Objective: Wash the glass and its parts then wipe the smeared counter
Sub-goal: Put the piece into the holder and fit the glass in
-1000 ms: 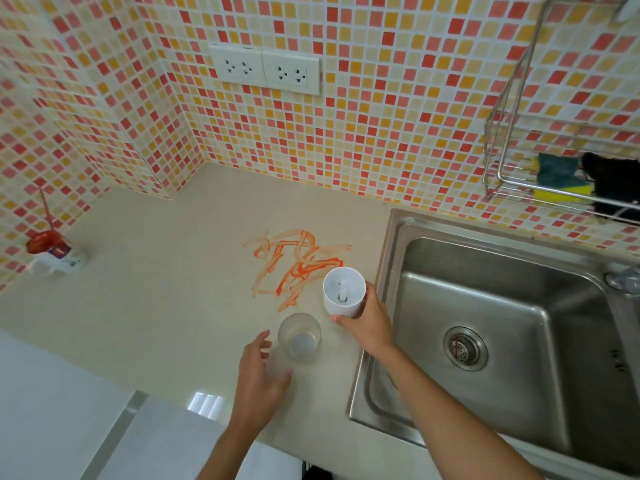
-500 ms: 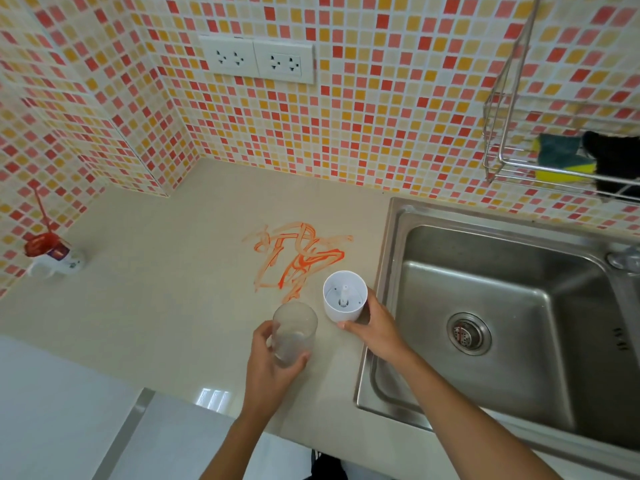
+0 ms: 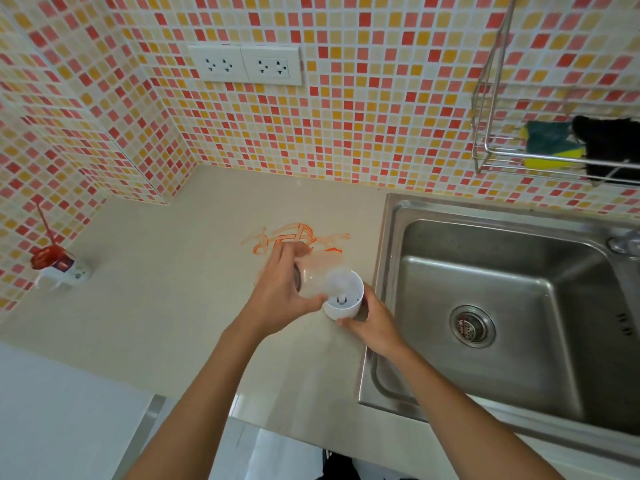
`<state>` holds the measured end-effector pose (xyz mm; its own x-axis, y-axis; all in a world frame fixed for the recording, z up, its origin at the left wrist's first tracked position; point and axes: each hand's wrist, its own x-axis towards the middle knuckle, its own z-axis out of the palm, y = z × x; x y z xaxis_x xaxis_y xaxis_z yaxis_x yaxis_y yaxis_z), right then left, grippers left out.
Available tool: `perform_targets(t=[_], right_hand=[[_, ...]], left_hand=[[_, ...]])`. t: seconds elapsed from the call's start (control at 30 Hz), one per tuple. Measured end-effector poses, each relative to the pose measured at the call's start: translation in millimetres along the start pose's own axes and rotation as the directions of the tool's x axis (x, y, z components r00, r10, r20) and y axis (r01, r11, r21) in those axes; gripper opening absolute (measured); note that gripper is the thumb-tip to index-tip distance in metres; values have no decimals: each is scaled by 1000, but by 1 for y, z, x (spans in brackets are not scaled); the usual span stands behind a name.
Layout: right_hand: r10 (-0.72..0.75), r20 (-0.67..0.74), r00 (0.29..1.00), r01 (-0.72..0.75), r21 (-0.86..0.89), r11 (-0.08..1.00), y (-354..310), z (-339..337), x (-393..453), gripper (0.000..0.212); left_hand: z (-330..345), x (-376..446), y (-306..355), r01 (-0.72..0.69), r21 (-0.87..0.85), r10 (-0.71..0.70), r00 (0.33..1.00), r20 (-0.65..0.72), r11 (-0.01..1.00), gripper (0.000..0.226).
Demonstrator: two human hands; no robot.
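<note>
Head view. Left hand (image 3: 277, 292): grip closed round a clear frosted plastic tumbler (image 3: 317, 277), tilted, its mouth over a white cylindrical plastic cup with a centre post (image 3: 344, 301). Right hand (image 3: 372, 322): grip closed on that cup's near side, the cup standing on the beige bench (image 3: 156, 306). Beyond the left grip, orange smear (image 3: 298, 237). Right of the right grip, stainless steel sink (image 3: 502, 306).

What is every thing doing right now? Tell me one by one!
Clear glass: tipped over the cup, held by left hand.
White cup: upright, gripped by right hand.
Counter: smeared orange.
Sink: no dishes inside.
Sponge: in wire rack.
</note>
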<state>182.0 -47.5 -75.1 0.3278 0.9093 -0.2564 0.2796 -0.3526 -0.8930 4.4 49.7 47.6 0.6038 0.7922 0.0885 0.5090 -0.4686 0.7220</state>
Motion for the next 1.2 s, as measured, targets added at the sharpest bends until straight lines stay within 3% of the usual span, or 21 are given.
perform_targets(t=[0.23,0.3,0.37,0.47,0.67,0.83,1.0,1.2], right_hand=[[122,-54,991,-105,248,963,-14,-15,-6,78],[173,9,985,-162,400,902,-19,-31,-5,79],[187,161,969,-246,568,786,-23,-51,-2,72],[188,344,920,-376,637,673,-24,-75,2,73],[219,359,907,-418,716,559,-14,-82,5,70],[201,277,940,-340,686,643,-21,-74,3,62],[171,210,963,-270,723,636,-34,-67,4,55],[95,60,994,-112,566,817,-49,-61,4,53]], left_hand=[[11,-21,-12,141,-177,-155,986,-67,974,81],[13,-26,-15,172,-182,-186,981,-62,968,78],[13,-29,-16,179,-204,-196,979,-63,962,74],[15,-31,-18,177,-215,-193,980,-54,960,73],[25,-35,-25,158,-114,-162,986,-33,981,80],[34,-33,-31,145,-18,-144,989,15,989,80],[40,-30,-30,154,-1,-154,988,22,988,82],[47,-28,-34,169,80,-172,984,34,982,84]])
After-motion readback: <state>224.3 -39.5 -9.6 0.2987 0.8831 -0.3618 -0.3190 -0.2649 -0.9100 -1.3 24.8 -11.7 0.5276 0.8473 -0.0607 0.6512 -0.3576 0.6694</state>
